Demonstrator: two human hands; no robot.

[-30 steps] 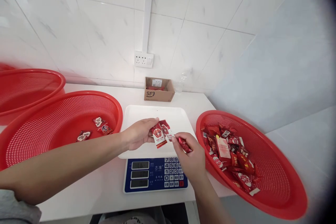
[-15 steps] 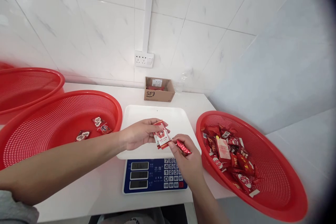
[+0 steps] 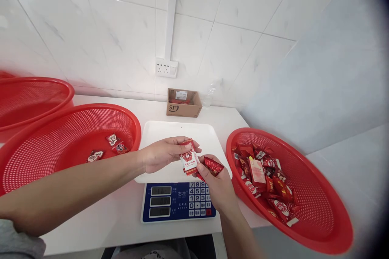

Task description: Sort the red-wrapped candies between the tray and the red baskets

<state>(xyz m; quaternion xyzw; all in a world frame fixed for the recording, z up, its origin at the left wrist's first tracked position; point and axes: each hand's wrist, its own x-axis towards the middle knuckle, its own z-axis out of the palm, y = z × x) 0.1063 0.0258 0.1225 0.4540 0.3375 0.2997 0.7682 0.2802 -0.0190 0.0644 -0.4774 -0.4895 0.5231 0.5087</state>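
Above the white pan (image 3: 158,133) of a scale, my left hand (image 3: 168,151) pinches a small red-and-white snack packet (image 3: 189,161), its printed face turned up. At least one more packet edge shows beneath it. My right hand (image 3: 220,182) is closed round a shiny red packet (image 3: 213,165), and its thumb reaches the lower corner of the left hand's packet. What the right fingers hold underneath is hidden. Below the hands sits the blue scale panel (image 3: 179,202) with displays and keys.
To the right, a red basket (image 3: 322,210) holds many red packets. On the left, another red basket (image 3: 100,109) contains a few packets (image 3: 119,148), with a further basket (image 3: 33,79) behind. A small cardboard box (image 3: 185,109) stands by the wall under a socket (image 3: 166,68).
The two hands have come slightly closer together. The shiny red packet in the right hand has turned and shows more of its face; the left packet sits straighter.
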